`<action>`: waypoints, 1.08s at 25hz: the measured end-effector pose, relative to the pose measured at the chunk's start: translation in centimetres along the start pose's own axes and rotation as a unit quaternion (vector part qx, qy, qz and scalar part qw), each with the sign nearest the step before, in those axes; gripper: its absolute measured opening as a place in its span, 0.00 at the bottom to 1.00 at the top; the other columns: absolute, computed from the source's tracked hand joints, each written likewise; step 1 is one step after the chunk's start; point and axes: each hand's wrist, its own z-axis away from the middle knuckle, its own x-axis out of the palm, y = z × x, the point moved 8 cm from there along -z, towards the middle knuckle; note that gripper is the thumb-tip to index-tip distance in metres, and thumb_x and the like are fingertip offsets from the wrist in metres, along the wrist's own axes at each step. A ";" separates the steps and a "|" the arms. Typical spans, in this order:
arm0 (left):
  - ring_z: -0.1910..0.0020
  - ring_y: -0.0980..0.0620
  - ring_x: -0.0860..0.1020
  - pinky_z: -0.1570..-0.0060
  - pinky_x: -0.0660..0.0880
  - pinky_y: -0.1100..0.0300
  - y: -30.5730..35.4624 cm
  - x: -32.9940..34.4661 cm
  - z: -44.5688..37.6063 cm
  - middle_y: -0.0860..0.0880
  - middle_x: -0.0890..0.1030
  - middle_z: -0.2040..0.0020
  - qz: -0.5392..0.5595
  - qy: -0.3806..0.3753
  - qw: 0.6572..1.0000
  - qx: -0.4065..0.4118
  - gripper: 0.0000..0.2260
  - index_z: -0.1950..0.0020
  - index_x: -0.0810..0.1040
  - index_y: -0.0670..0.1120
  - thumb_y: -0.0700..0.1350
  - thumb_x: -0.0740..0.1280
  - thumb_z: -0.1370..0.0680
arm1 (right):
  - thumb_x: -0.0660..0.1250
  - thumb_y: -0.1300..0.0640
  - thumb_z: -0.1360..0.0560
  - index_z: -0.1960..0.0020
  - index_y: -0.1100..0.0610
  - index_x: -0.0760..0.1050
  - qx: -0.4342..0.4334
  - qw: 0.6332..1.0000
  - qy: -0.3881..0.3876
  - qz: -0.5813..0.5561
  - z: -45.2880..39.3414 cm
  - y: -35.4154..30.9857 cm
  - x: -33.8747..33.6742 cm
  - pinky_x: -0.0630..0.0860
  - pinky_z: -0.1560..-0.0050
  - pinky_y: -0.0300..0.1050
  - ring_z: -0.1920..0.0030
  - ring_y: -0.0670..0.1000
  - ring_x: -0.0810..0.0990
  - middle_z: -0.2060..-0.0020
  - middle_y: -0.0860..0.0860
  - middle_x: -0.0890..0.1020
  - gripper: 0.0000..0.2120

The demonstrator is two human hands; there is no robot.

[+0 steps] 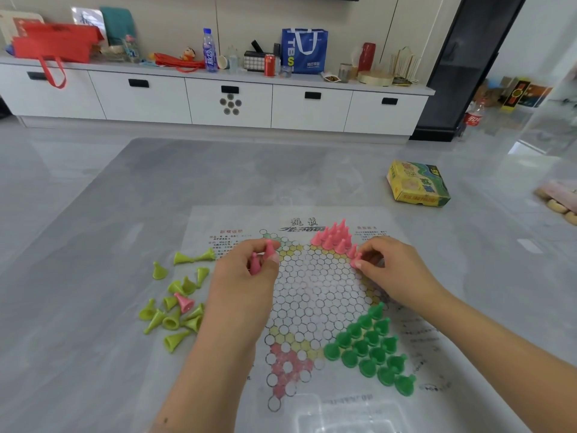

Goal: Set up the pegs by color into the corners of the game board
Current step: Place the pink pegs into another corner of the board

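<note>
The paper game board lies flat on the grey table. Several pink pegs stand upright in its far right corner. Dark green pegs fill the near right corner. My left hand holds two pink pegs above the board's left side. My right hand pinches one pink peg at the edge of the pink cluster. Several yellow-green pegs lie tipped over on the table left of the board, with a single pink peg among them.
A yellow-green game box sits on the table beyond the board to the right. A white cabinet with bags, bottles and cans runs along the far wall. Something pale lies at the table's right edge.
</note>
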 end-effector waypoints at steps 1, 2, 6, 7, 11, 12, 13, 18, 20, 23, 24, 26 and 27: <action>0.68 0.53 0.61 0.70 0.63 0.64 0.0 0.0 0.0 0.51 0.61 0.69 0.000 -0.002 1.000 -0.002 0.07 0.53 0.78 0.55 0.43 0.63 0.23 | 0.69 0.57 0.29 0.58 0.51 0.76 0.003 1.000 -0.004 0.000 0.1 0.1 -0.1 0.71 0.57 0.32 0.60 0.43 0.75 0.59 0.46 0.78 0.03; 0.68 0.53 0.61 0.70 0.63 0.65 0.1 0.1 0.1 0.51 0.61 0.69 0.000 -0.005 1.000 -0.004 0.07 0.53 0.78 0.55 0.43 0.63 0.23 | 0.69 0.57 0.29 0.57 0.52 0.76 0.009 1.000 -0.002 -0.004 0.1 0.2 -0.6 0.70 0.58 0.30 0.60 0.42 0.75 0.59 0.46 0.78 0.03; 0.69 0.55 0.68 0.70 0.68 0.69 0.0 0.4 0.3 0.52 0.69 0.68 -0.022 -0.028 0.999 -0.022 0.03 0.54 0.76 0.52 0.43 0.65 0.24 | 0.64 0.58 0.26 0.55 0.53 0.78 0.042 0.996 0.054 -0.059 -0.1 -0.9 -4.4 0.69 0.60 0.29 0.60 0.40 0.76 0.62 0.44 0.79 0.04; 0.67 0.56 0.71 0.68 0.68 0.68 0.1 0.7 0.5 0.52 0.73 0.66 -0.025 -0.044 0.998 -0.027 0.02 0.54 0.76 0.51 0.43 0.66 0.25 | 0.63 0.58 0.25 0.56 0.53 0.79 0.034 0.994 0.052 -0.086 -0.1 -2.0 -5.0 0.72 0.59 0.31 0.60 0.42 0.77 0.62 0.44 0.80 0.06; 0.62 0.58 0.76 0.63 0.70 0.67 0.1 1.7 1.3 0.49 0.81 0.55 -0.040 -0.100 0.993 -0.041 0.03 0.53 0.77 0.50 0.44 0.68 0.26 | 0.62 0.54 0.26 0.53 0.48 0.78 -0.058 0.981 -0.088 -0.161 1.0 -8.6 -4.0 0.78 0.57 0.35 0.60 0.41 0.80 0.62 0.45 0.83 0.06; 0.60 0.57 0.77 0.62 0.71 0.67 0.2 1.7 1.3 0.48 0.81 0.54 -0.044 -0.104 0.993 -0.040 0.04 0.53 0.77 0.50 0.44 0.68 0.26 | 0.63 0.52 0.26 0.53 0.46 0.78 -0.078 0.978 -0.121 -0.154 1.4 -9.8 -3.4 0.77 0.57 0.33 0.59 0.41 0.80 0.61 0.44 0.83 0.06; 0.58 0.57 0.78 0.60 0.72 0.67 0.2 1.8 1.3 0.48 0.81 0.54 -0.047 -0.105 0.993 -0.039 0.04 0.52 0.77 0.50 0.44 0.68 0.26 | 0.64 0.51 0.27 0.53 0.45 0.79 -0.092 0.975 -0.139 -0.144 1.7 -10.6 -2.9 0.77 0.56 0.33 0.58 0.41 0.80 0.60 0.44 0.83 0.06; 0.63 0.57 0.75 0.61 0.71 0.65 0.1 1.5 1.3 0.45 0.81 0.54 -0.037 -0.099 0.993 -0.048 0.05 0.53 0.76 0.49 0.44 0.69 0.27 | 0.67 0.54 0.29 0.56 0.49 0.81 -0.093 0.972 -0.157 -0.151 1.7 -11.3 -1.8 0.79 0.53 0.39 0.58 0.45 0.81 0.61 0.47 0.84 0.04; 0.63 0.57 0.76 0.62 0.71 0.65 0.1 1.5 1.3 0.46 0.81 0.55 -0.036 -0.102 0.993 -0.044 0.05 0.53 0.76 0.49 0.45 0.69 0.27 | 0.68 0.55 0.29 0.56 0.49 0.81 -0.087 0.969 -0.165 -0.160 1.5 -11.2 -1.6 0.79 0.53 0.39 0.59 0.43 0.81 0.61 0.47 0.84 0.04; 0.61 0.56 0.75 0.61 0.72 0.66 0.2 1.7 1.3 0.49 0.79 0.58 -0.048 -0.108 0.992 -0.034 0.05 0.52 0.76 0.49 0.45 0.68 0.26 | 0.68 0.55 0.29 0.57 0.50 0.81 -0.101 0.967 -0.183 -0.146 1.7 -11.5 -1.2 0.79 0.54 0.39 0.60 0.43 0.81 0.62 0.46 0.84 0.03; 0.62 0.57 0.74 0.62 0.72 0.67 0.2 1.7 1.2 0.50 0.77 0.59 -0.053 -0.107 0.992 -0.032 0.05 0.51 0.75 0.50 0.46 0.68 0.26 | 0.68 0.55 0.29 0.58 0.50 0.81 -0.103 0.967 -0.185 -0.140 1.7 -11.6 -1.2 0.79 0.56 0.39 0.61 0.44 0.81 0.62 0.46 0.84 0.03; 0.65 0.57 0.72 0.69 0.71 0.70 0.0 1.6 1.1 0.50 0.75 0.58 -0.061 -0.096 0.993 -0.033 0.06 0.48 0.73 0.51 0.44 0.64 0.24 | 0.67 0.54 0.29 0.58 0.49 0.81 -0.084 0.975 -0.158 -0.133 0.9 -10.7 -2.0 0.78 0.60 0.42 0.63 0.48 0.80 0.63 0.44 0.83 0.03; 0.67 0.57 0.70 0.73 0.70 0.73 -0.1 1.5 1.0 0.50 0.75 0.58 -0.062 -0.087 0.994 -0.036 0.07 0.46 0.71 0.51 0.43 0.62 0.23 | 0.67 0.54 0.28 0.59 0.49 0.80 -0.067 0.982 -0.122 -0.125 0.1 -9.6 -2.6 0.78 0.61 0.44 0.63 0.50 0.79 0.64 0.43 0.83 0.04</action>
